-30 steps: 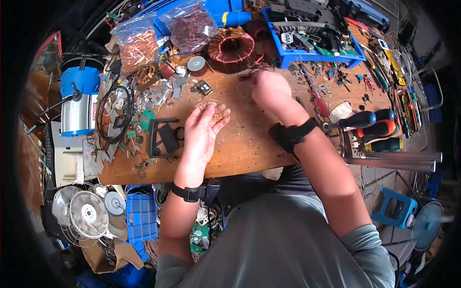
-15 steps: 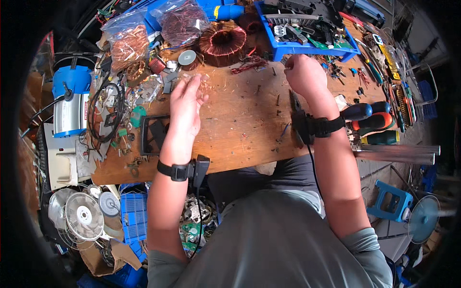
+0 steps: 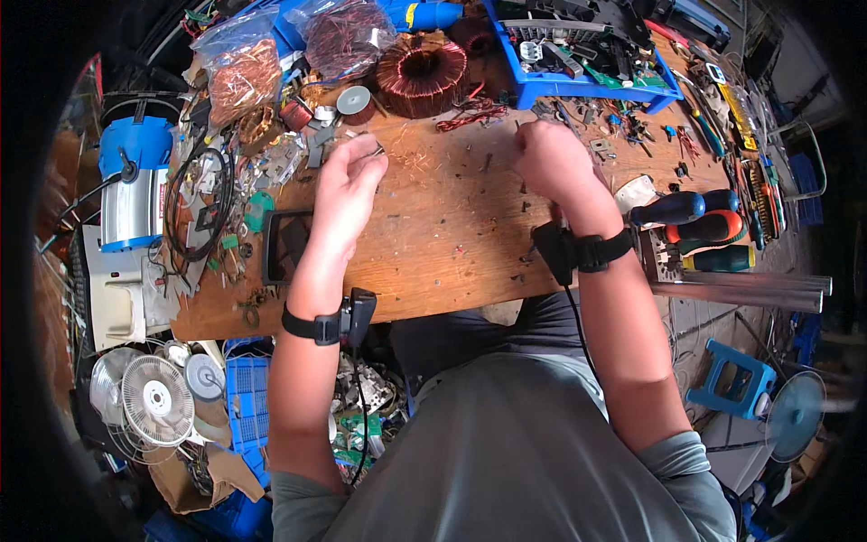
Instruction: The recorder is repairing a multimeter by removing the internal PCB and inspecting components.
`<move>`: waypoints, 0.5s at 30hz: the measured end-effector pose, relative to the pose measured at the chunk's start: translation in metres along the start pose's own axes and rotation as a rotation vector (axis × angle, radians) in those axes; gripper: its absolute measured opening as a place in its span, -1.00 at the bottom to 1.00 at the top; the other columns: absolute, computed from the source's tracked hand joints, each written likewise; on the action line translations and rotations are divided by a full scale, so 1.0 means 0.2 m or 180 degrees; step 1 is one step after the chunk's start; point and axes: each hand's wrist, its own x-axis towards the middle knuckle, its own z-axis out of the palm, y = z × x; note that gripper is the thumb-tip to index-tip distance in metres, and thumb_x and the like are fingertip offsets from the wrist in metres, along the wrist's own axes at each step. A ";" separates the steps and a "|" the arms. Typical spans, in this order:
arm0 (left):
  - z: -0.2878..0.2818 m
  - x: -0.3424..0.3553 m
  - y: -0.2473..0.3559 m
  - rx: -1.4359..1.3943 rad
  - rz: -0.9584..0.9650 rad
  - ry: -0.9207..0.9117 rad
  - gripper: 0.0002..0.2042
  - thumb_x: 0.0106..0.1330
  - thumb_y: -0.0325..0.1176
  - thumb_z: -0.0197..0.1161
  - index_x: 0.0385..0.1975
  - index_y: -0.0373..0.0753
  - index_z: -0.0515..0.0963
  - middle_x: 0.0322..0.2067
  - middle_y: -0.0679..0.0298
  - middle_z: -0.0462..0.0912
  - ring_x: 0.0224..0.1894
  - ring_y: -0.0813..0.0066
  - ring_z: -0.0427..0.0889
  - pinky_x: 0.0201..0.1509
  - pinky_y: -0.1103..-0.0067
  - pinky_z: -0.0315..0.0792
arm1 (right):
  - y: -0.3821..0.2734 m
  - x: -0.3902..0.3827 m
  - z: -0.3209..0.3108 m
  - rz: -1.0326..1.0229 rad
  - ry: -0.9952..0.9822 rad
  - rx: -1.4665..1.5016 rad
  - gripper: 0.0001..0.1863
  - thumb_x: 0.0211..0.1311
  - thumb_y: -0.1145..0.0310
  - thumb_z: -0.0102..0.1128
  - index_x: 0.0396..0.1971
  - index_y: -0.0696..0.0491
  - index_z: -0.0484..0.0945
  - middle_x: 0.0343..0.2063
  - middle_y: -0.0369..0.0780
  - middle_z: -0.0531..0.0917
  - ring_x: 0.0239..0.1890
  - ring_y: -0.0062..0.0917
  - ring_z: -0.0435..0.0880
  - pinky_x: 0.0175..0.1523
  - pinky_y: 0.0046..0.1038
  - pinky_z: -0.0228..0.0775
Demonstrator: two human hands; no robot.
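Note:
Over the far left part of the wooden table (image 3: 433, 253), my left hand (image 3: 348, 185) is closed, thumb and fingertips pressed together. A small dark sliver shows at its fingertips, too small to name. Fine copper wire clippings (image 3: 417, 161) lie scattered just to the right of it. My right hand (image 3: 557, 163) is closed in a fist above the table, in front of the blue tray (image 3: 591, 93). Its fingertips are turned away, and I cannot see what they hold, if anything. The two hands are apart.
A large copper-wound coil (image 3: 422, 77) and a grey-topped spool (image 3: 355, 104) stand at the back. Bags of copper wire (image 3: 242, 86) lie at back left. A black cable loop (image 3: 199, 208) and black frame (image 3: 275, 248) lie left. Screwdrivers (image 3: 673, 210) stick out at right.
My right hand has moved left and slightly toward me. My left hand has closed its fingers and come away from the copper clippings, which now show beside it.

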 end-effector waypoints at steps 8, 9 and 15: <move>0.04 -0.22 -0.11 0.0633 0.0423 -0.0094 -0.73 0.30 -0.39 0.31 -0.02 -0.26 0.58 -0.16 0.17 0.63 -0.18 0.57 0.58 -0.11 0.60 0.50 | -0.07 -0.04 0.10 0.0049 0.0610 -0.0135 -0.85 0.06 0.42 0.15 -0.46 0.10 0.69 -0.41 -0.01 0.72 -0.34 -0.17 0.75 -0.25 -0.22 0.63; 0.04 -0.24 -0.09 0.0607 0.0339 -0.0182 -0.73 0.30 -0.39 0.31 -0.02 -0.26 0.57 -0.17 0.17 0.63 -0.19 0.58 0.58 -0.12 0.61 0.50 | -0.05 -0.04 0.09 0.0087 0.0796 -0.0116 -0.85 0.06 0.42 0.15 -0.46 0.11 0.68 -0.42 -0.01 0.72 -0.34 -0.16 0.75 -0.24 -0.21 0.63; 0.01 -0.28 -0.11 0.0415 0.0453 -0.0190 -0.73 0.31 -0.42 0.29 -0.02 -0.28 0.57 -0.18 0.21 0.64 -0.25 0.63 0.57 -0.17 0.65 0.49 | 0.02 -0.02 -0.03 0.0247 0.1073 0.0469 -0.85 -0.04 0.38 0.29 -0.43 0.10 0.66 -0.45 -0.07 0.71 -0.30 -0.15 0.71 -0.14 -0.23 0.55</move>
